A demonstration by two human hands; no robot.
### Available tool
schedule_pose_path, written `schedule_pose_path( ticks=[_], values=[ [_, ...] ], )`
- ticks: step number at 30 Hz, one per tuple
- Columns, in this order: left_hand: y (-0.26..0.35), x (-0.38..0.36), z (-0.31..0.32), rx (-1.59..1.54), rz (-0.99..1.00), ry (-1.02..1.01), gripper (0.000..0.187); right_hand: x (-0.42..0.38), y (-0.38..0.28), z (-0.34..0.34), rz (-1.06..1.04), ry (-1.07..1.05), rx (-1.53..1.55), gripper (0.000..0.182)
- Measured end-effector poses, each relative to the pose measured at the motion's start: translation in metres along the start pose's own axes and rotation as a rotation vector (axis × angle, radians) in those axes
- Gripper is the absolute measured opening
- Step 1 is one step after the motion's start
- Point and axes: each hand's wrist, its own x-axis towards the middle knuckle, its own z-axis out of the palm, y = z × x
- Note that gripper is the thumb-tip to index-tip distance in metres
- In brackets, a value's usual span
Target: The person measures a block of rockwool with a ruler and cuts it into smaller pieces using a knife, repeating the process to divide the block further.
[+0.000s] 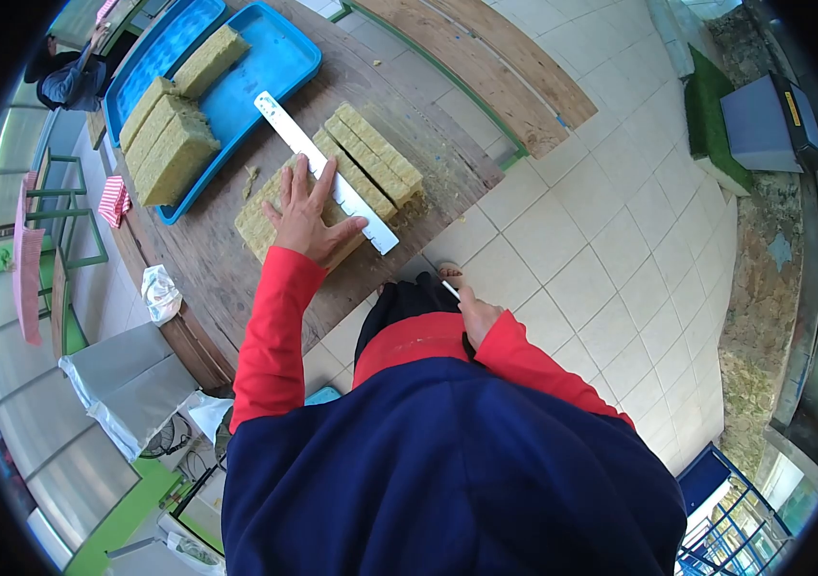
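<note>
My left hand (308, 216) lies with fingers spread over a block of rockwool (260, 219), pressing on a long white ruler (279, 120). The ruler runs slantwise across the block, its near end past my thumb. Right beside it, on the far side, stand slices of rockwool (380, 154) with dark gaps between them. My right hand (476, 312) is down by my waist, off the table's edge. Its fingers are closed round a slim tool (450, 288) with a whitish end sticking out; the rest is hidden in the fist.
A blue tray (279, 58) on the wooden table (438, 125) holds several rockwool blocks (174, 144). A crumpled white plastic bag (161, 293) lies at the table's left edge. Another person (78, 77) is at the upper left. Tiled floor (610, 230) extends to the right.
</note>
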Motion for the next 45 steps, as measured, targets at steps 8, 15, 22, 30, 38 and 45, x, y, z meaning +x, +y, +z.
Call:
schedule_pose_path(
  ticks=[8,15,22,30,38,45],
  values=[
    [0.003,0.0,-0.002,-0.014,0.004,0.011,0.092,0.039,-0.013,0.011,-0.007,0.117,-0.033,0.013],
    [0.001,0.001,0.0,-0.017,-0.002,-0.001,0.092,0.001,0.017,0.017,-0.019,0.086,0.053,0.012],
    [-0.001,0.001,0.001,-0.025,0.006,0.019,0.095,0.04,-0.004,0.017,-0.023,0.133,0.044,0.013],
    [-0.001,0.002,0.003,-0.012,-0.006,0.015,0.093,0.003,0.03,0.025,-0.101,0.167,0.044,0.012],
    [0.0,0.001,0.003,-0.02,-0.019,0.024,0.099,0.055,-0.012,0.018,-0.12,0.237,-0.021,0.011],
    [-0.005,0.0,0.012,-0.065,-0.031,0.077,0.108,0.044,-0.016,0.009,-0.27,0.321,0.081,0.013]
  ],
)
